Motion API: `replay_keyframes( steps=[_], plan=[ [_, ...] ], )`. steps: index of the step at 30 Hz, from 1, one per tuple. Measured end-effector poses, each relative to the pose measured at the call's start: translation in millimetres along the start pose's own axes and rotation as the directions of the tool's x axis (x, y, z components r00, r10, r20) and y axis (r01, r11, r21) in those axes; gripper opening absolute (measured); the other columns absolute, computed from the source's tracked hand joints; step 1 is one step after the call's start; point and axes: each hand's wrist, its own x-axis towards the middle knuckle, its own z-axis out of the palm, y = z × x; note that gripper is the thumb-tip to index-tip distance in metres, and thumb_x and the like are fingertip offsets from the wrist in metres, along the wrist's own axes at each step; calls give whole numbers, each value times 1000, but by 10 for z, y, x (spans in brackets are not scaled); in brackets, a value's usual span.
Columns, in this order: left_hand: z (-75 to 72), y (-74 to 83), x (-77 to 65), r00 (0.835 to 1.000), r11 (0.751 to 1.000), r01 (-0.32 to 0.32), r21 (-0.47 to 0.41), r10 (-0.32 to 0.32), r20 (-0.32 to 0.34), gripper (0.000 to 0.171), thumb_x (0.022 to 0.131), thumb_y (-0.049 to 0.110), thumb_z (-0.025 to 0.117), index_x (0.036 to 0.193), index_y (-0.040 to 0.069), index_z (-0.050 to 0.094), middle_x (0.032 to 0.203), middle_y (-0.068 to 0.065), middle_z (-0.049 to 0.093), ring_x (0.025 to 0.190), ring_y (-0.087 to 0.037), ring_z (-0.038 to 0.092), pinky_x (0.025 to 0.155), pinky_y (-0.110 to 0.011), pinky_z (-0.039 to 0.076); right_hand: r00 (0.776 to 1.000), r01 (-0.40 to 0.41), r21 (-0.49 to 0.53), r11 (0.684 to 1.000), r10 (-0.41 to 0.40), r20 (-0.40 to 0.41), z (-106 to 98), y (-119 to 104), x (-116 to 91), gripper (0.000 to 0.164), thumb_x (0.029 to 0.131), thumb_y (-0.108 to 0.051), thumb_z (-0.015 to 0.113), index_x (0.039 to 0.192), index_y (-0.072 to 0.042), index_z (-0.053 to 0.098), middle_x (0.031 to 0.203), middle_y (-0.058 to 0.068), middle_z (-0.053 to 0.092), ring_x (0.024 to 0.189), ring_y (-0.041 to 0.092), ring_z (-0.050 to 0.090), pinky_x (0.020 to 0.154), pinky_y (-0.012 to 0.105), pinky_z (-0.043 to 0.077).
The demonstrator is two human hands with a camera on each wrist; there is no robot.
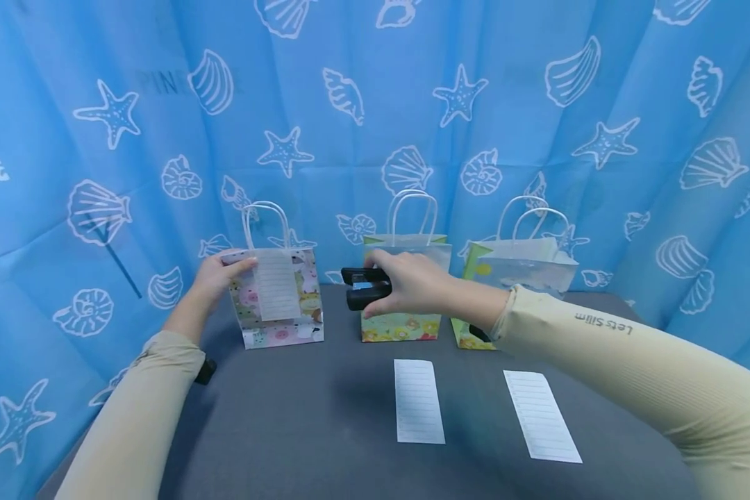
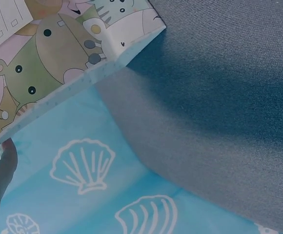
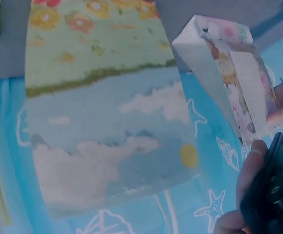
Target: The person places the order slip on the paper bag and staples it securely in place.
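A small animal-print gift bag stands at the left of the grey table. My left hand grips its top edge and pinches a lined paper slip against its front. My right hand holds a black stapler in the air, just right of that bag and in front of the middle floral bag. In the right wrist view the stapler is at the lower right, with the animal bag and its slip beyond. The left wrist view has the bag's printed side.
A third bag with white handles stands at the right of the row. Two more lined slips lie flat on the table in front of the bags. A blue seashell-print curtain closes in the back and sides.
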Motion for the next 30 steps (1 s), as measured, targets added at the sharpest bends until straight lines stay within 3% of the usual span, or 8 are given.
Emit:
replay_keyframes(
  steps=[10, 20, 30],
  plan=[
    [17, -5, 7, 1000, 1000, 12, -3, -12, 2, 67, 92, 46, 65, 135, -3, 51, 131, -22, 50, 120, -32, 44, 103, -49, 33, 999, -4, -46, 999, 7, 48, -126, -153, 320, 65, 83, -39, 76, 134, -11, 50, 109, 8, 64, 89, 20, 60, 72, 36, 48],
    [-2, -14, -2, 1000, 1000, 5, 0, -5, -4, 66, 92, 45, 64, 136, -2, 51, 132, -24, 50, 119, -33, 45, 102, -49, 35, 999, 37, -56, 998, -37, -1, -137, -260, 637, 66, 81, -45, 78, 133, -13, 55, 113, 7, 64, 91, 20, 61, 76, 37, 48],
    [25, -8, 19, 1000, 1000, 11, -15, -11, -20, 62, 94, 40, 64, 137, -2, 50, 135, -25, 49, 123, -34, 44, 104, -48, 34, 995, 103, -255, 961, -102, 16, -126, -406, 899, 66, 81, -52, 75, 132, -15, 57, 111, 5, 66, 90, 19, 60, 74, 36, 48]
  ],
)
